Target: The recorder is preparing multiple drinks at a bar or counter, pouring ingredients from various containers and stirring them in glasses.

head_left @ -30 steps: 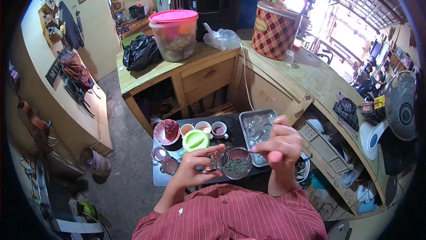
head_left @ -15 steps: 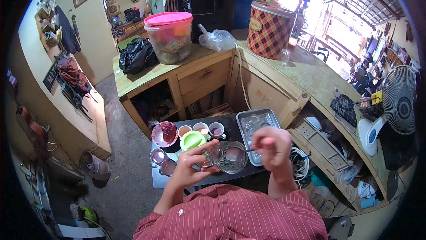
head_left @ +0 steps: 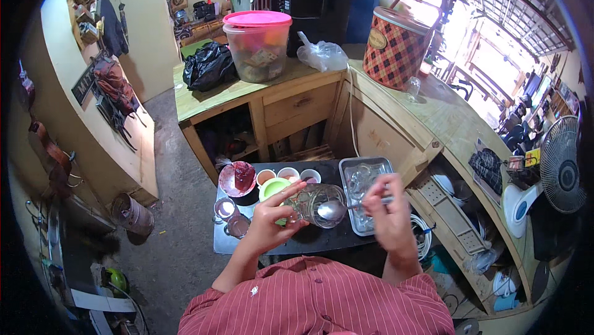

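Note:
My left hand (head_left: 271,222) is closed round the base end of a clear glass jar (head_left: 303,199), which lies tilted with its wide mouth toward my right. At that mouth is the shiny bowl of a metal spoon (head_left: 332,210). My right hand (head_left: 390,217), somewhat blurred, grips the spoon's handle. Just beyond my left hand sits a light green lid (head_left: 274,189), partly covered by my fingers. White cups (head_left: 266,178) with brownish contents stand behind it. Two glass mugs (head_left: 237,226) are left of my left hand, near a bowl (head_left: 228,185) holding a dark red bundle.
A metal tray (head_left: 362,231) with clear glassware lies at the right end of the dark low table (head_left: 278,245). Behind stands a wooden counter (head_left: 297,90) with a pink-lidded tub (head_left: 260,56), a black bag and a plaid cooler (head_left: 396,50). A fan (head_left: 560,161) stands at right.
The jar has been tipped more onto its side, its mouth now facing right. The spoon's bowl now shows plainly at the mouth. My view has shifted slightly.

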`<state>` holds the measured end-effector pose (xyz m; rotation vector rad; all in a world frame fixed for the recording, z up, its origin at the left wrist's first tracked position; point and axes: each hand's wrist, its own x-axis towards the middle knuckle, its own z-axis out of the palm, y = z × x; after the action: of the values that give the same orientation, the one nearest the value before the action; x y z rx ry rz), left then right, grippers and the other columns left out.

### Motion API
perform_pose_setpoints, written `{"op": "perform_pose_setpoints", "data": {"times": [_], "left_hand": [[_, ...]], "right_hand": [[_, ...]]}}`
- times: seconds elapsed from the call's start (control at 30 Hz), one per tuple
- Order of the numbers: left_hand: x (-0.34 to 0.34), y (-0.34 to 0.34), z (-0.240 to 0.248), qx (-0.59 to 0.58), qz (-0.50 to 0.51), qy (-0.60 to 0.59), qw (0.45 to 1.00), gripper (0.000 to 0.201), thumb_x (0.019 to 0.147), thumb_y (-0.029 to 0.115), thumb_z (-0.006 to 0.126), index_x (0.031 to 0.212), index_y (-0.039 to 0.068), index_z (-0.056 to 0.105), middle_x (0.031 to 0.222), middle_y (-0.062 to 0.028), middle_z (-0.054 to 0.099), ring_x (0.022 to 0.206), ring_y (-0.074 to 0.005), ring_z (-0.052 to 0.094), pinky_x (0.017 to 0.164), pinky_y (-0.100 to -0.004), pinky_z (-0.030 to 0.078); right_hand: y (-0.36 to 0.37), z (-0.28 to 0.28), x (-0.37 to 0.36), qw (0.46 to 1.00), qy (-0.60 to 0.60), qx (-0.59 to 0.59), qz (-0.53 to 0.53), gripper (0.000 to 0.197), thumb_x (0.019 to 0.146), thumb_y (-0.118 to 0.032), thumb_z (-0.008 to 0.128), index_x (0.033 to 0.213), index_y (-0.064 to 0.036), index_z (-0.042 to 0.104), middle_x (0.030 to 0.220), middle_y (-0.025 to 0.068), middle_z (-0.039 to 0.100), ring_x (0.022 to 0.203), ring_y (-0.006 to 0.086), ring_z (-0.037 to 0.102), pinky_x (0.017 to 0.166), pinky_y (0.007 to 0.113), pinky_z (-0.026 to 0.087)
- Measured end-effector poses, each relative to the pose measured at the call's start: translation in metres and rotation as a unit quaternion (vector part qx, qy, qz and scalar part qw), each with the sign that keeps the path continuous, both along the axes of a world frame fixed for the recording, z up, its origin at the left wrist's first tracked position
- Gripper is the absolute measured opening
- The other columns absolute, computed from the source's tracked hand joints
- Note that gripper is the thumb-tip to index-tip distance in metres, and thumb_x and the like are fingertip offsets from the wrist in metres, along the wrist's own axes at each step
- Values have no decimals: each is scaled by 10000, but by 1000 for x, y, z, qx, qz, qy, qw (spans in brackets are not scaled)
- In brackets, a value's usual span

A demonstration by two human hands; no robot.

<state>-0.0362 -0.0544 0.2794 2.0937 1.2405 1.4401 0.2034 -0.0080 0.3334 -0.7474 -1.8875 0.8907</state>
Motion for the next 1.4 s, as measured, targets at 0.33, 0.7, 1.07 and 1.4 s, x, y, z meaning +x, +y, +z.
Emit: {"op": "perform_pose_setpoints", "data": {"times": [0.33,0.7,1.07,1.4], "left_hand": [[-1,-4,-3,9,16,-5,1000,277,622,22,773,586,10,499,1317,-162,522,1243,-351,477,999,-421,405],[7,-3,-13,-48,-66,-102,991,356,652,47,772,617,17,418,1261,-173,564,984,-208,603,768,-291,465],[12,-9,-26,-169,-229,-336,898,387,697,55,783,1032,-42,616,1231,-134,574,939,-86,530,755,-232,441],[13,-15,-31,-227,-260,-397,851,516,705,41,785,1172,-34,580,959,7,597,798,-29,492,716,-196,435]], "right_hand": [[-5,1,3,995,103,-3,14,233,943,-231,537,936,-9,466,690,31,512,634,123,507,580,279,425],[23,9,-12,971,35,220,88,507,964,-395,417,590,-58,476,537,83,432,487,256,463,478,350,333],[41,25,-35,952,53,226,198,576,988,-412,336,524,-84,423,473,25,420,420,192,418,496,321,340],[71,24,-38,946,118,128,274,573,982,-445,357,559,-69,451,505,18,424,501,168,436,508,309,349]]}}
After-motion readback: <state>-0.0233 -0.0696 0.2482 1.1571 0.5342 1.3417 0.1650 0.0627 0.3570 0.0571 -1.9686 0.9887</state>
